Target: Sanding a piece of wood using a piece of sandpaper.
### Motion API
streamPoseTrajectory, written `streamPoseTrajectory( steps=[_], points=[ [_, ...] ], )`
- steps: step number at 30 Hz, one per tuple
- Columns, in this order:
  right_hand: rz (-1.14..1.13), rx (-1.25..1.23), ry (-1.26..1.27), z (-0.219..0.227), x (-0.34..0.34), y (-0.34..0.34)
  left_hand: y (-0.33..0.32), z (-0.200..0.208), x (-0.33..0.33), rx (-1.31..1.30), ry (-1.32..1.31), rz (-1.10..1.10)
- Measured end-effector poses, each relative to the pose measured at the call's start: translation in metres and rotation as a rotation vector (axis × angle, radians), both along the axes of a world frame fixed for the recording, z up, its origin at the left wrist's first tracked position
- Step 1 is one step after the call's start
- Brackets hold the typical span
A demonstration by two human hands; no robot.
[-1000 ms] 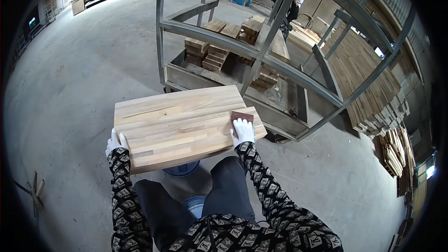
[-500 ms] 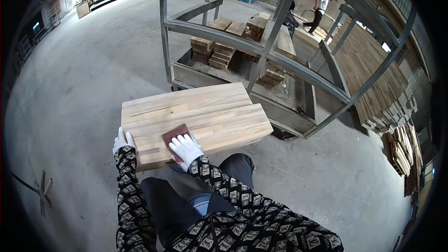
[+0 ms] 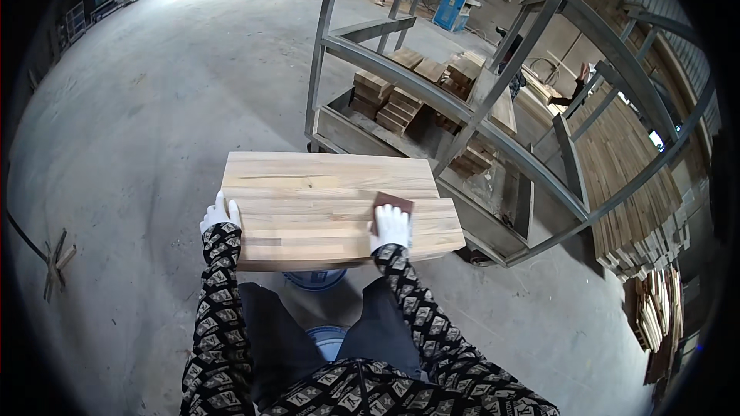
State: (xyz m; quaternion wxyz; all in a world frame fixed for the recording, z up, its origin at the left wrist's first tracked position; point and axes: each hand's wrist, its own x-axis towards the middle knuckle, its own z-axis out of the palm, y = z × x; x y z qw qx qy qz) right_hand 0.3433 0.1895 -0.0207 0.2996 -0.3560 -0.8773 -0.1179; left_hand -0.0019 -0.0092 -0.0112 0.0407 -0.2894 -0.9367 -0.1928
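The left hand (image 3: 219,213) clasps the near-left edge of the board (image 3: 331,204), at 9 o'clock. The right hand (image 3: 391,225), at 3 o'clock, presses flat on a brown sanding pad (image 3: 395,202). Best keep the pad flat, pressure even, along the grain. A metal rack (image 3: 462,108) stands at 1 o'clock.

woodshop – concrete floor (image 3: 154,108) | steel rack (image 3: 478,100) w/ wood blocks (image 3: 389,104) | plank stacks (image 3: 624,177)

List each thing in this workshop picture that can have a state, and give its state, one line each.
wooden panel: lying flat, raised above a bucket
sanding pad: pressed flat on the panel
right hand: gloved, on the pad
left hand: gloved, gripping the panel's left edge
metal rack: loaded with stacked wood blocks
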Motion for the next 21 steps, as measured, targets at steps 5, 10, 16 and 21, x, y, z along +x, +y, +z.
streamPoseTrajectory(
  steps=[5,10,16,21],
  points=[
    [0.301,-0.068,-0.009,0.002,-0.075,-0.084,0.01,-0.004,0.002,0.014,0.009,-0.03],
    [0.415,-0.282,-0.243,0.033,-0.054,-0.075,-0.001,-0.003,0.01,0.012,-0.044,-0.028],
    [-0.072,-0.117,-0.263,0.012,0.06,0.041,-0.001,-0.022,-0.006,0.118,0.108,-0.024],
    [-0.168,0.172,-0.088,-0.032,0.099,0.059,0.006,0.004,0.002,0.004,0.017,-0.03]
  ],
)
